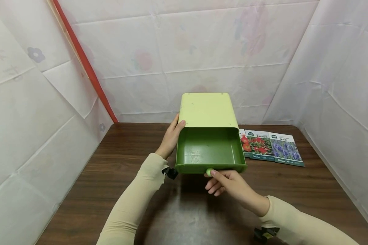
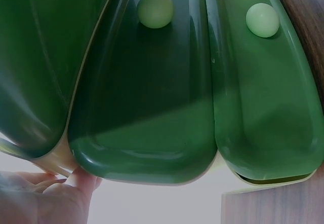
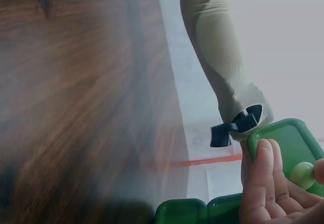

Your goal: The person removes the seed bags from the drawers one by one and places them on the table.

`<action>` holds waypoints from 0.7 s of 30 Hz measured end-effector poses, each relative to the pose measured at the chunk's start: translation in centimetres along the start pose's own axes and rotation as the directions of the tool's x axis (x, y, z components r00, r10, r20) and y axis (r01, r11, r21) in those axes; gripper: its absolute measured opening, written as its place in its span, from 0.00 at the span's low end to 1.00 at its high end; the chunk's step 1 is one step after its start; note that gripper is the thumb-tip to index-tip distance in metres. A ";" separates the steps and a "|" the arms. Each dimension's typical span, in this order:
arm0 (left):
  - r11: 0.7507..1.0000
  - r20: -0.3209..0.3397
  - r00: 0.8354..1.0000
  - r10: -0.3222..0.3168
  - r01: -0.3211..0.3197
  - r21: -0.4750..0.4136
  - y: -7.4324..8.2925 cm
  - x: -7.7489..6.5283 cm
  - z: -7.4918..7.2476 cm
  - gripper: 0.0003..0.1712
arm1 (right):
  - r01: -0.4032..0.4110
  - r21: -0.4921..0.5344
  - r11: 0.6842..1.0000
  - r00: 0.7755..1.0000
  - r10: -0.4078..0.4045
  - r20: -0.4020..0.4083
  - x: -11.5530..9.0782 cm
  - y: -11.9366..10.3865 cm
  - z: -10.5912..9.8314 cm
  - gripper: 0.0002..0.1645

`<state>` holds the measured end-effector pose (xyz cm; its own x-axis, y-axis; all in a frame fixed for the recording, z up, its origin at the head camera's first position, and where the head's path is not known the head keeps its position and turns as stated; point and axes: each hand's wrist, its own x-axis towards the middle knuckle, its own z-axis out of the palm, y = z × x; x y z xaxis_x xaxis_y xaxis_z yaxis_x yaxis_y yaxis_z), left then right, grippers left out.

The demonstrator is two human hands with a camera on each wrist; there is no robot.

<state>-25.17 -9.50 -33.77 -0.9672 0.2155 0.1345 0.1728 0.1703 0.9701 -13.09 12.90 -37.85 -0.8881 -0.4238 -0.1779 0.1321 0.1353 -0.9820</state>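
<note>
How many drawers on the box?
3: the top drawer, open, its knob in the right hand; the middle drawer and bottom drawer under it.

Arms forward, right grip in pinch

Free way down into the drawer, cabinet body behind.

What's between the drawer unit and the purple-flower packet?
In the head view: a red-flower packet beside the purple-flower packet, and a partly hidden second packet nearer the drawer unit.
</note>
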 end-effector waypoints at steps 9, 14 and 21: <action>1.000 0.014 1.000 0.012 -0.012 -0.006 -0.4 0.3 -0.1 0.39 | -0.019 0.031 0.999 1.000 0.019 -0.001 0.0 -0.3 -0.1 0.31; 1.000 0.017 1.000 0.014 -0.013 -0.023 -0.3 0.4 -0.2 0.39 | -0.003 0.022 1.000 1.000 0.003 -0.013 0.2 -0.8 -0.2 0.32; 0.999 0.027 1.000 -0.001 0.002 -0.050 -0.2 0.5 -0.2 0.40 | 0.044 0.000 0.999 0.999 -0.044 -0.013 0.8 -1.7 -0.6 0.31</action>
<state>-25.67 -9.61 -33.82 -0.9620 0.2410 0.1282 0.1611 0.1220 0.9794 -14.28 12.91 -36.32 -0.8989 -0.4174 -0.1334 0.0928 0.1161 -0.9889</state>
